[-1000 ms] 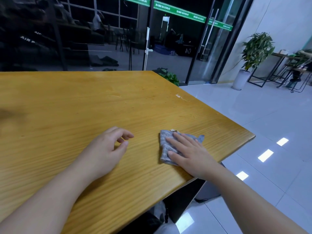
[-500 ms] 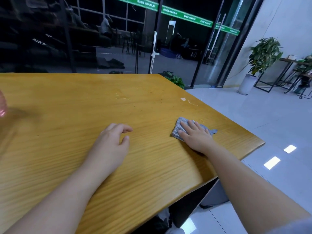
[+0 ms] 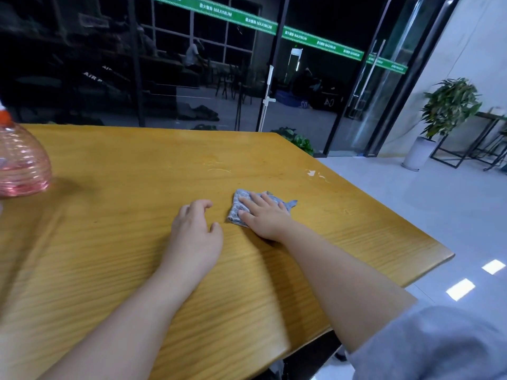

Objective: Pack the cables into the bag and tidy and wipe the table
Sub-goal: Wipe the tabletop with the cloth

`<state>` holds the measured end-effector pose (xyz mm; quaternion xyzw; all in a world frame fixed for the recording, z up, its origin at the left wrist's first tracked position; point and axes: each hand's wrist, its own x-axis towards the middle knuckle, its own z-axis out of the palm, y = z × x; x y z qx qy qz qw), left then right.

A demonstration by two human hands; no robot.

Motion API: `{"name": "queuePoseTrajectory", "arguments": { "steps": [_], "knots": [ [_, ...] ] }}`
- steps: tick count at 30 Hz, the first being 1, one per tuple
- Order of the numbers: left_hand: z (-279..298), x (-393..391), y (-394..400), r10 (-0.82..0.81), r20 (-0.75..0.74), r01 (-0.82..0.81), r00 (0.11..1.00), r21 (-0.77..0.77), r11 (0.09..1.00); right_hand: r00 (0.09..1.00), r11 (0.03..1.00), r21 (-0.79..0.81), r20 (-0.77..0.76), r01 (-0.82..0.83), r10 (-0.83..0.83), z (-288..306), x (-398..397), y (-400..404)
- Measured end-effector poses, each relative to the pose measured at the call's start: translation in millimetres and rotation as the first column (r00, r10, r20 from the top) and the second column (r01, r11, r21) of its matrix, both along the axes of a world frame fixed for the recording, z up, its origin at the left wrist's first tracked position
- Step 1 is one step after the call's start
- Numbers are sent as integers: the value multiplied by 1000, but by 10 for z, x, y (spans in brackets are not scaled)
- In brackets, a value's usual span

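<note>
**A:** Start at the fingers (image 3: 258, 200) of the right hand (image 3: 264, 218): what have we got?

**B:** Stretched out flat, pressing down on the grey cloth (image 3: 241, 208). No curl, no pinch, just a flat palm on top of it.

**A:** And the cloth itself?

**B:** Crumpled on the wooden worktop (image 3: 123, 242), with a corner poking out past the fingertips on the far side.

**A:** The left hand (image 3: 196, 237)?

**B:** Just beside the cloth, on its left, not touching it. Fingers loosely curled, gripping nothing, hand resting on the wood.

**A:** Anything else around?

**B:** Well off to the left of the cloth, a ribbed pink bottle (image 3: 20, 165) with an orange top stands at the frame's edge. Beyond the cloth, a pale scuff (image 3: 311, 172) near the worktop's far right edge. Farther out to the right, a potted plant (image 3: 444, 113) on the tiled floor.
</note>
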<state>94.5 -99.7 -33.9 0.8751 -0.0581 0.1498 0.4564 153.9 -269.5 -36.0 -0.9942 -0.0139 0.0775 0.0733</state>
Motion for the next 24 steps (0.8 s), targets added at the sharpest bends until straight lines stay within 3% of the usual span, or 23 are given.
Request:
{"name": "queuePoseTrajectory", "arguments": {
  "steps": [13, 18, 24],
  "knots": [
    [-28, -26, -14, -92, 63, 92, 994, 6, 996, 969, 969, 54, 68, -239, 236, -13, -681, -14],
    [-38, -181, -94, -388, 29, 386, 921, 48, 921, 995, 992, 75, 38, -98, 96, -20, -843, -750],
    [-8, -258, -106, -467, -15, 464, 884, 146, 874, 989, 989, 37, 25, 143, -143, -58, -982, -1616]
  ]
}}
